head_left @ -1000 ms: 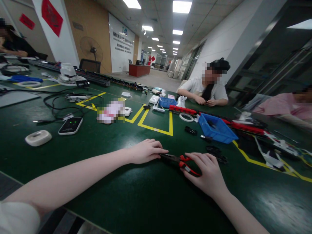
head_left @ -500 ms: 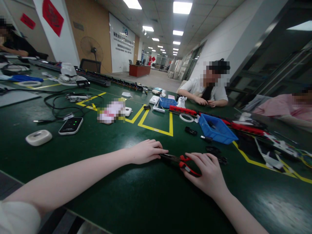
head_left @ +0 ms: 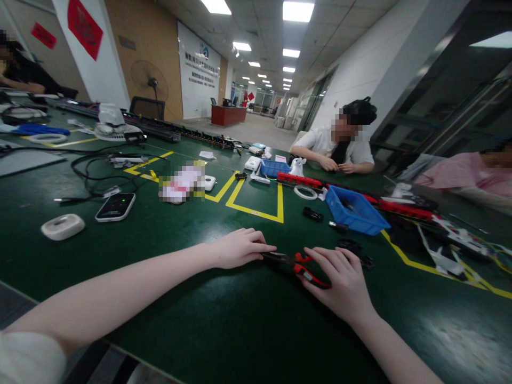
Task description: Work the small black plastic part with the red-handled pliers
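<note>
Red-handled pliers point(head_left: 303, 270) lie low over the green table, their dark jaws pointing left. My right hand point(head_left: 340, 280) is closed around the handles, which are spread apart. At the jaw tips, the fingers of my left hand point(head_left: 244, 248) are pressed together. Whatever small thing they pinch there, if anything, is hidden by the fingers and too dark to name. Just beyond my right hand lies a bundle of black cable point(head_left: 354, 249).
Beyond my hands stands a blue bin point(head_left: 356, 210), with a black part point(head_left: 313, 214) beside it. Leftward lie a small device with a green light point(head_left: 116, 207), a round white case point(head_left: 63, 227) and a phone point(head_left: 182, 184). A co-worker point(head_left: 340, 144) sits across the table.
My right fingers have shifted very slightly on the handles. My left hand and the pliers hold almost the same place. The co-worker's head has turned a little.
</note>
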Motion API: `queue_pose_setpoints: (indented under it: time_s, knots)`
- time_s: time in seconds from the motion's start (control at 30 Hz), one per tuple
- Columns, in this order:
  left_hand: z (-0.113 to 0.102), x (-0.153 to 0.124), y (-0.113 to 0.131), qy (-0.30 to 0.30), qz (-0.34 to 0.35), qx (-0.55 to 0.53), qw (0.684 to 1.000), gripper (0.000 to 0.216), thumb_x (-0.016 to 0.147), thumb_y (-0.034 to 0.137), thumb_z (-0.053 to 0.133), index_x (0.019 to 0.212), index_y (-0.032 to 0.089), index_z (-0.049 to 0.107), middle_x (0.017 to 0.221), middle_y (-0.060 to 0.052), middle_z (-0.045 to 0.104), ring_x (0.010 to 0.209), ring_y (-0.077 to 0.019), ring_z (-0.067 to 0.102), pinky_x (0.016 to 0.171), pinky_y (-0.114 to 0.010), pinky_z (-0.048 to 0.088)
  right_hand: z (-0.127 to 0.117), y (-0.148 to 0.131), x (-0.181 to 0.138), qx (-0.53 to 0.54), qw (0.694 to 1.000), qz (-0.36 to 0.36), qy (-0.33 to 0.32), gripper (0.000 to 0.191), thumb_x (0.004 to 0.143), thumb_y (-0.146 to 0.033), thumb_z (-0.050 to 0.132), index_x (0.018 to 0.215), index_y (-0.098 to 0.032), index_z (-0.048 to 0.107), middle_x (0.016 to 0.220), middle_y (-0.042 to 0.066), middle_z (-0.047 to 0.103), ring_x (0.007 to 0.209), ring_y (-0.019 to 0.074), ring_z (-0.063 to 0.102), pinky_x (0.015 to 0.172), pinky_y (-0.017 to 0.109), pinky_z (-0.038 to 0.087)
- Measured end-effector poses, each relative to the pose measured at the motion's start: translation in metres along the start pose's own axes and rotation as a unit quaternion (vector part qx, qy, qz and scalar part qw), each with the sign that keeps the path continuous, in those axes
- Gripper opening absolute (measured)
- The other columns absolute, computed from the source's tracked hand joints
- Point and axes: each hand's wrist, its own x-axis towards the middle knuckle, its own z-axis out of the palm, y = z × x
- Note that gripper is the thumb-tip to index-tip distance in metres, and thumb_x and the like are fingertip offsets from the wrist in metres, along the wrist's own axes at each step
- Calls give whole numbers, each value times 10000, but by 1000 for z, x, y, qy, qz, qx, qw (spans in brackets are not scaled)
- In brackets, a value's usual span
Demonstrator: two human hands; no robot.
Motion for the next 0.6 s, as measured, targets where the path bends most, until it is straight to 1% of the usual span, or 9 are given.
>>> queue_pose_setpoints:
  time_s: [0.17,0.4,0.6]
  knots:
    - [-1,1,0,-4,-2,-2,1000,388,985,251,509,1372,238,536,1166,-92,603,1034,-209,581,900,-338,483,-1,0,1,-2,1000,-8,9,412,855,-330,640,1236,-189,578,1080,96,702,980,248,653,941,448,404]
    - [-1,0,1,3,-2,-8,1000,389,980,251,522,1368,234,538,1164,-91,605,1037,-213,585,902,-351,486,-2,1,0,-4,1000,-11,0,484,832,-338,647,1291,-207,565,1090,85,702,988,256,650,948,460,405]
    - [-2,0,2,-6,-4,-7,1000,374,980,252,518,1352,230,545,1175,-91,596,1048,-216,579,912,-354,479,-1,1,-1,-2,1000,-8,-2,455,838,-349,639,1261,-195,569,1088,91,702,995,252,650,971,464,394]
